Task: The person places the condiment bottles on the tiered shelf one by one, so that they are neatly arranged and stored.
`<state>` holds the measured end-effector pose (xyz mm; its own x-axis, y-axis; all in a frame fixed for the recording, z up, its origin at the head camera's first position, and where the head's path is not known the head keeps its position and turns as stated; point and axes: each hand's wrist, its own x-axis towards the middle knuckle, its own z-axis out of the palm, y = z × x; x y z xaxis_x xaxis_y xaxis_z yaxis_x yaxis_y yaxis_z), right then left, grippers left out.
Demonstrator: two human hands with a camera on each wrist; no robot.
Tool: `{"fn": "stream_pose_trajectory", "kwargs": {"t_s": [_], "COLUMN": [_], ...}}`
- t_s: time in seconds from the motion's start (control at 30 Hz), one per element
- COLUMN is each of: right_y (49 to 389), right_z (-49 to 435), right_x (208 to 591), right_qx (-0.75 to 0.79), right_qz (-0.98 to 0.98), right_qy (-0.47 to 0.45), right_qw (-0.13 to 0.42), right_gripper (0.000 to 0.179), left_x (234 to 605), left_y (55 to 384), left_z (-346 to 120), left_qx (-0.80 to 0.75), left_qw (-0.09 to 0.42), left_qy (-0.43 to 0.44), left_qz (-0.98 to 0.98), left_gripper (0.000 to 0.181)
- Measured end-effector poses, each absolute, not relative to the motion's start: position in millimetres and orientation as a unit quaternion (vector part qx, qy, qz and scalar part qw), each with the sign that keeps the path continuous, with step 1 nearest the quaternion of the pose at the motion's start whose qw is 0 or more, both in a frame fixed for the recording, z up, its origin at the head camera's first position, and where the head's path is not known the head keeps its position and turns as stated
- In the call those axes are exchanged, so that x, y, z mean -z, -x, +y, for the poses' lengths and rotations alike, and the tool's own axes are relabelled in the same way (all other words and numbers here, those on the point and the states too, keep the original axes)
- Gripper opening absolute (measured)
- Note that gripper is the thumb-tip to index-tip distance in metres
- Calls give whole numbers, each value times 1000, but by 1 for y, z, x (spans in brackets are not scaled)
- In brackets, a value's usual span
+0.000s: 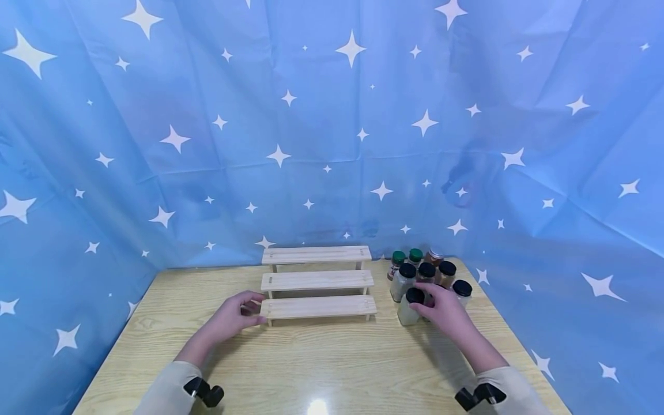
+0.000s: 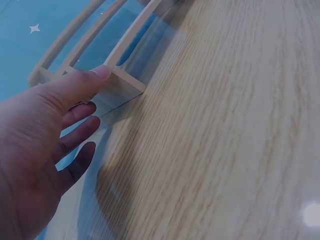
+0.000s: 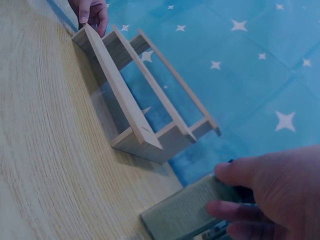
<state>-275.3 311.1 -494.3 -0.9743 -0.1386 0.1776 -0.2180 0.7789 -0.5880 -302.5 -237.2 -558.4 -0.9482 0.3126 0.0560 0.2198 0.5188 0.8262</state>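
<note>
A three-step wooden display rack [image 1: 317,280] stands at the back of the table. My left hand [image 1: 236,315] holds its left end, the thumb on the lowest step's end [image 2: 111,69] and the other fingers bent behind. My right hand [image 1: 447,311] is at a clear spice jar with a black lid and pale contents [image 1: 407,312], front-left in a group of jars. Thumb and fingers grip that jar [image 3: 185,210] around its lid end in the right wrist view. The jar appears upright on the table; its lid is mostly hidden there by the hand.
Close behind and beside the gripped jar stand several more: black-lidded ones [image 1: 402,283], two with green lids [image 1: 397,259] and one brown jar with a pale lid [image 1: 433,257]. Blue star-patterned cloth [image 1: 332,115] walls off the back and sides of the wooden table [image 1: 311,363].
</note>
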Motion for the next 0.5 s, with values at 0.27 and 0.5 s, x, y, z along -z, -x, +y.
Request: {"fn": "stream_pose_trajectory", "kwargs": {"t_s": [0.27,0.5], "right_y": [273,276], "right_z": [311,307], "right_x": [496,498], "right_qx": [-323,-327], "right_qz": [-939,-934], "right_qy": [-96,-107], "right_qw": [64,97], "right_gripper": [53,49], "left_x": [562,562], "left_y": [307,308], "left_z": [-239,-238], "left_qx": [-467,-473], "left_qw": [51,52], "left_qy": [-159,-153], "left_qz": [868,866], "left_gripper": [56,55]}}
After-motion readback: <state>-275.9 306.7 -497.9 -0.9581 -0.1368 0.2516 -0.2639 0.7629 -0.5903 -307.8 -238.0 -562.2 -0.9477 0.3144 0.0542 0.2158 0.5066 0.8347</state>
